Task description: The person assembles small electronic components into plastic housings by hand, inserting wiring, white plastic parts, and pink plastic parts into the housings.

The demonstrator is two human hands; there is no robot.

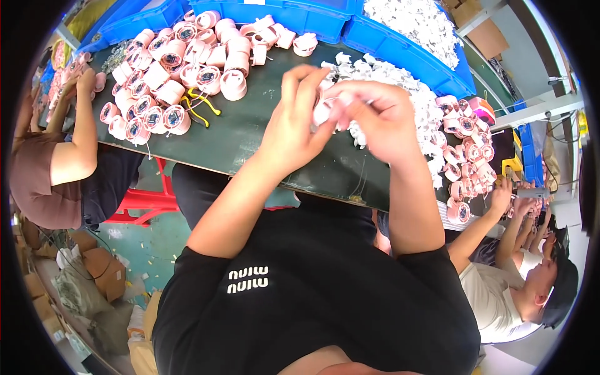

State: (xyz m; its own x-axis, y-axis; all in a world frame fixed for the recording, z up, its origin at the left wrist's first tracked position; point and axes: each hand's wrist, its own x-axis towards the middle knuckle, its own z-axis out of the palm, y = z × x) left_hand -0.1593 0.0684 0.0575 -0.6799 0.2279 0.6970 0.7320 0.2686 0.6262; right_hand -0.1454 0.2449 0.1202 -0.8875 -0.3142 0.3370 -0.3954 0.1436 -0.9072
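I'm seeing both hands meeting mid-table: left hand [294, 125] and right hand [375, 115] pinching a small white plastic part [326, 111] between fingertips, white parts pile [412, 100] lying just far-right

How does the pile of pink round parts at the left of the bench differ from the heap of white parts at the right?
The pink round parts are bigger, drum-shaped, with dark centres; the white parts are small, irregular and plain. The pink ones lie separately countable; the white ones form a dense heap. Both rest on the dark green bench.
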